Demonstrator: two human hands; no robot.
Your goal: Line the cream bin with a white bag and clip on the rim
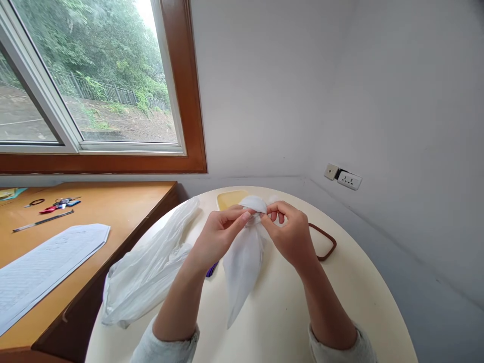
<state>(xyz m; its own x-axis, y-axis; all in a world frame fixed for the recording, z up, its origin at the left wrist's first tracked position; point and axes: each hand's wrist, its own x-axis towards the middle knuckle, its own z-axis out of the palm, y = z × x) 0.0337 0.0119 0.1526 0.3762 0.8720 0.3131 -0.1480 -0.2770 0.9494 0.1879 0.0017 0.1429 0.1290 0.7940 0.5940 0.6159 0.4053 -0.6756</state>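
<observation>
A thin white cloth (244, 267) is bunched up between my two hands above the round table. From the gathered part, a pointed tail hangs down toward the tabletop. My left hand (217, 232) pinches the bunch from the left, thumb against fingers. On the other side, my right hand (290, 229) grips it between thumb and fingertips. The fold between the fingertips is partly hidden. Left of my left hand lies a crumpled clear plastic bag (149, 269). A small purple thing (212, 270) shows partly behind my left wrist.
On the cream round table (287, 322), a pale yellow tray-like piece (228, 198) lies behind my hands and a brown rounded frame (333, 246) to the right. A wooden desk (124, 201) at left bears papers (56, 262), a pen (43, 221) and keys (62, 202).
</observation>
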